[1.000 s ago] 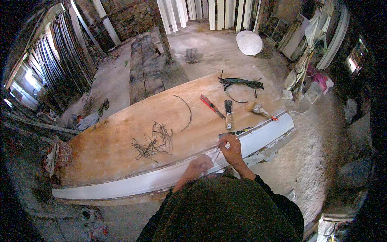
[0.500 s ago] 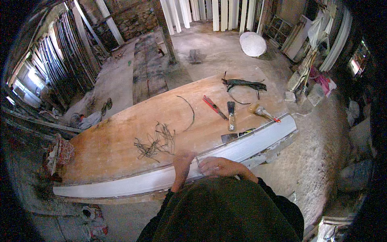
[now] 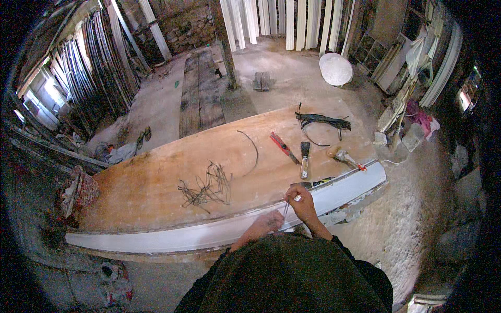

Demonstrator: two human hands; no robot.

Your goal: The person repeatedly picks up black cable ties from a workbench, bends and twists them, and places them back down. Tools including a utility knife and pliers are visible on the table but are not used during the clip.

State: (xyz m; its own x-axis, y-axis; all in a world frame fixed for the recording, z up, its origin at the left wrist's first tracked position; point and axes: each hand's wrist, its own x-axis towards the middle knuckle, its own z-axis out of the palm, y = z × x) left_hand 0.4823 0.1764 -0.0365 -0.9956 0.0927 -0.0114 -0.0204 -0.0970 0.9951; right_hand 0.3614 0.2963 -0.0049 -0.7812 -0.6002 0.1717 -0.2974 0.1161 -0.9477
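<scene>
A long white curved moulding [image 3: 209, 234] lies along the near edge of a wooden board. Above its middle, both my hands are close together with a thin strand [image 3: 285, 209] running between them. My right hand [image 3: 303, 205] is raised, its fingertips pinched on the strand's upper end. Lower and to the left, my left hand [image 3: 265, 224] is slightly blurred, its fingers closed at the lower end. What kind of strand it is I cannot make out. Left of my hands sits a loose tangle of dark thin strands [image 3: 206, 188] on the board.
On the wooden board [image 3: 151, 177] lie a red-handled tool [image 3: 284, 146], a putty knife [image 3: 305, 160], a paintbrush [image 3: 344, 157], a black bundle [image 3: 326, 122] and a curved dark strand [image 3: 254, 148]. Another flat blade [image 3: 301, 185] is partly hidden. A wooden post [image 3: 228, 62] stands beyond.
My right hand has risen and moved right, its fingers now pinched. My left hand has dropped lower and shifted right. The whole view has shifted slightly.
</scene>
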